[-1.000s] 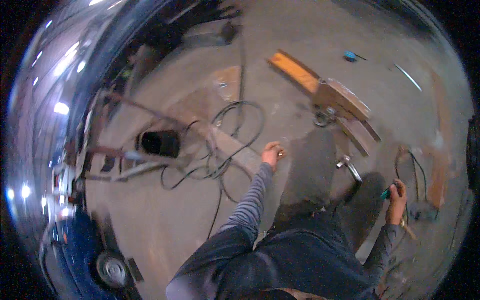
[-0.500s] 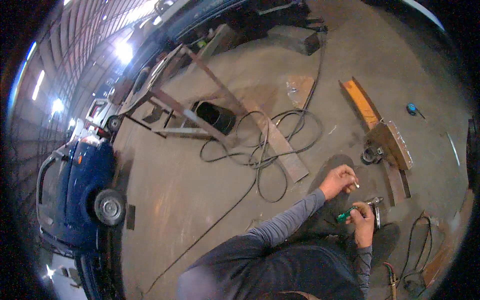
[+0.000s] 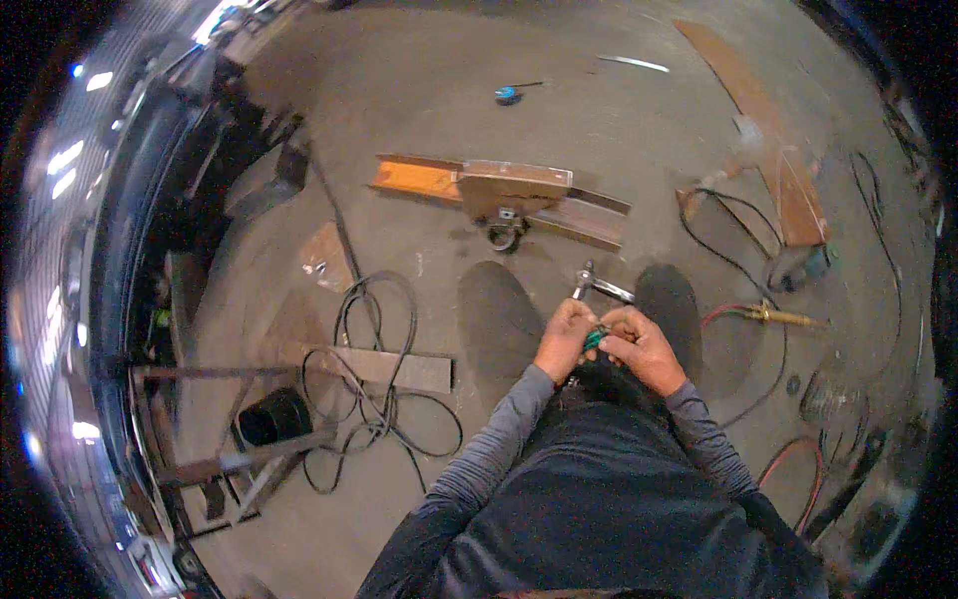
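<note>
My left hand [image 3: 567, 339] and my right hand [image 3: 644, 349] meet in front of my body, both with fingers closed on a small green object [image 3: 596, 339]. The fingers cover most of it, so its exact kind does not show. The white stick seen earlier in my left fingers is not visible now. Just beyond the hands, a shiny metal tool [image 3: 611, 291] lies between my two dark shoes or knees. Farther off sits a steel channel [image 3: 414, 178], partly orange, with a plate [image 3: 514, 190] and a round metal collar [image 3: 504, 233] against it.
Looped black cable [image 3: 374, 424] crosses a flat steel bar [image 3: 424, 371] at the left. Near it stand a metal frame [image 3: 230, 371] and a black bucket [image 3: 274, 417]. A blue tape measure [image 3: 507, 96] lies far ahead. Rightward are a brass torch [image 3: 783, 315] with hoses and a long rusty plate [image 3: 793, 190].
My view has swung to the right. The hands, apart before, have come together at the green object. The white stick in my left fingers has gone out of sight.
</note>
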`<state>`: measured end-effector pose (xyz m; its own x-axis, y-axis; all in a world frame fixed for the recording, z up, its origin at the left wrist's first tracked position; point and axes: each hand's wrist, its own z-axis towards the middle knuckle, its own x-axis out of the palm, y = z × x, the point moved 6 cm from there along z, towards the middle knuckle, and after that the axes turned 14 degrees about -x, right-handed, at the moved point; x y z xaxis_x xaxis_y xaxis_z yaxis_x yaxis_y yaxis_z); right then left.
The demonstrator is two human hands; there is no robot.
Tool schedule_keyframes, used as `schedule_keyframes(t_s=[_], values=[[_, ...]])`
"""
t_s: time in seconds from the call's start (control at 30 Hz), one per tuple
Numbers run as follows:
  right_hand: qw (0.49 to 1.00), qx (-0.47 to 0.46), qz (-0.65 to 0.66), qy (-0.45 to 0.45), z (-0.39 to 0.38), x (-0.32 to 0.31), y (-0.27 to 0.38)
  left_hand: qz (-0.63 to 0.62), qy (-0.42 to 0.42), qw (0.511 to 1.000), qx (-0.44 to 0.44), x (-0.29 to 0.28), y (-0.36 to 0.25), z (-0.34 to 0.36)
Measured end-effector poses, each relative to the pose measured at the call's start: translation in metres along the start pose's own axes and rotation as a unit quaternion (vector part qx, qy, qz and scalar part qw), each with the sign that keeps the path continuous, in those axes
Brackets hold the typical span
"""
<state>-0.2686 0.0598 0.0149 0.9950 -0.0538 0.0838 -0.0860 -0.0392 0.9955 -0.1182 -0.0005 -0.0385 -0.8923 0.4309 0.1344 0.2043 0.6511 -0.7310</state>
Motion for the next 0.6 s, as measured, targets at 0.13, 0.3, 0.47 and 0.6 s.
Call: schedule_keyframes(t_s=[0.13, 0.3, 0.47, 0.6], values=[[0.986, 0.044, -0.02, -0.162, -0.044, -0.076, -0.018, -0.045, 0.013, 0.999, -0.025, -0.006, 0.021, 0.004], [0.908, 0.055, 0.022, -0.414, -0.115, -0.222, -0.123, -0.121, -0.005, 0.991, -0.058, -0.039, 0.037, -0.008], [0.847, 0.118, 0.07, -0.513, -0.171, -0.397, -0.299, -0.175, 0.0, 0.985, 0.004, -0.055, 0.003, -0.024], [0.784, 0.215, 0.14, -0.566, -0.144, -0.416, -0.357, -0.175, -0.114, 0.976, 0.059, -0.112, -0.002, -0.052]])
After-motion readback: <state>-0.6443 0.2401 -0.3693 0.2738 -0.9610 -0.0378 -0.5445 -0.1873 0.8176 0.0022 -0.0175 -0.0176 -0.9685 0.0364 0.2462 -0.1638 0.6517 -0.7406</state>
